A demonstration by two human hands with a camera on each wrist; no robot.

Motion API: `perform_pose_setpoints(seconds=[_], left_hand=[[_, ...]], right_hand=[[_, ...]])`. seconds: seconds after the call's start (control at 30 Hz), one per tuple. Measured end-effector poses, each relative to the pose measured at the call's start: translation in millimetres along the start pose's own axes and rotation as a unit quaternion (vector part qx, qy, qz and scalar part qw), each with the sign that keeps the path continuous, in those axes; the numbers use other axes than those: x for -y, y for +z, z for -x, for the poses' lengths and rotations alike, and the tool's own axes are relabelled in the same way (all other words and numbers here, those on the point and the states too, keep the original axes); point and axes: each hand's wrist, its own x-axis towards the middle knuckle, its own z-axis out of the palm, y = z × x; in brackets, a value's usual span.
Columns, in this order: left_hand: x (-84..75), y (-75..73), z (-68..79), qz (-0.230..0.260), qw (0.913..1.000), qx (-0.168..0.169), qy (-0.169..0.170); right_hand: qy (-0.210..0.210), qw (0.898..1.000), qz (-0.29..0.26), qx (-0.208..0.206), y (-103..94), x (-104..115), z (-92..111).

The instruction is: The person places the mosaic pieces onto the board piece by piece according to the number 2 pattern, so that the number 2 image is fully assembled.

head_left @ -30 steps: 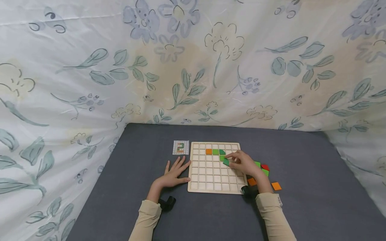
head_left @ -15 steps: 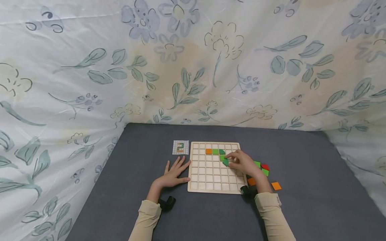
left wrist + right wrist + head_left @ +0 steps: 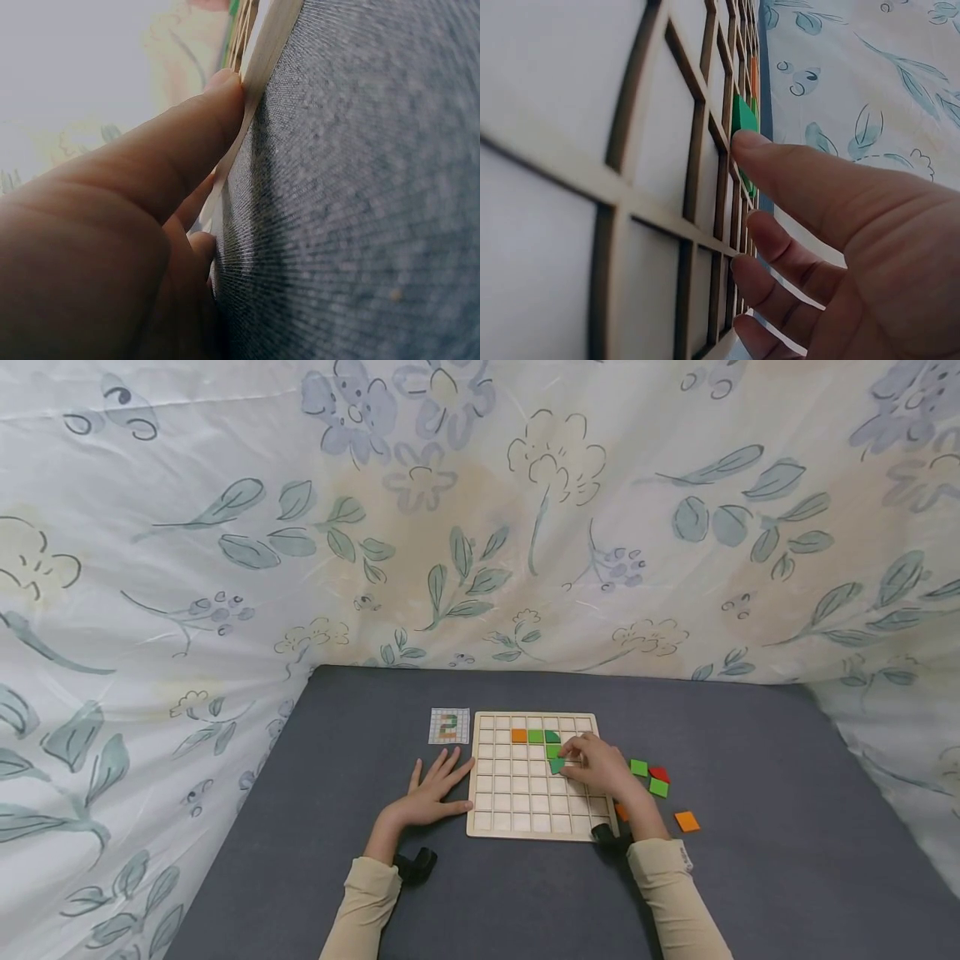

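A pale wooden grid board (image 3: 510, 827) lies on the dark table. My left hand (image 3: 426, 800) rests with spread fingers at its left side, thumb and fingertips touching the edge; in the left wrist view the thumb (image 3: 187, 142) meets the wooden rim. Over the board's right part, my right hand (image 3: 600, 766) has its thumb tip against a dark green tile (image 3: 557, 766), seen too in the right wrist view (image 3: 742, 115). Its other fingers are bent and apart from the thumb. Just above that tile sit a light green tile (image 3: 552, 751) and a dark green rounded tile (image 3: 552, 737).
Along the same upper row are an orange tile (image 3: 519, 736) and a green tile (image 3: 536, 737). A pattern card (image 3: 449, 726) lies left of the board. To the right are loose green (image 3: 658, 787), red (image 3: 659, 773) and orange (image 3: 686, 822) tiles. A floral cloth (image 3: 480, 527) hangs behind.
The dark green tile has slid left and turned straighter, below the light green tile. My right hand and forearm moved slightly left with it. My left hand stays put.
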Motion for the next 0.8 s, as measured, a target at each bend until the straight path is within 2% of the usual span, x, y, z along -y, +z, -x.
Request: perform_pose_setpoints(seconds=[0.43,0.8], left_hand=[[-0.2,1.4,0.0,0.003,1.0000,-0.003,0.002],[1.2,2.3,-0.9,0.000,1.0000,-0.002,0.002]], right_hand=[[-0.001,1.000,0.012,-0.005,8.4,0.9,-0.9],[0.006,1.000,0.006,-0.005,3.3,2.4,0.5]])
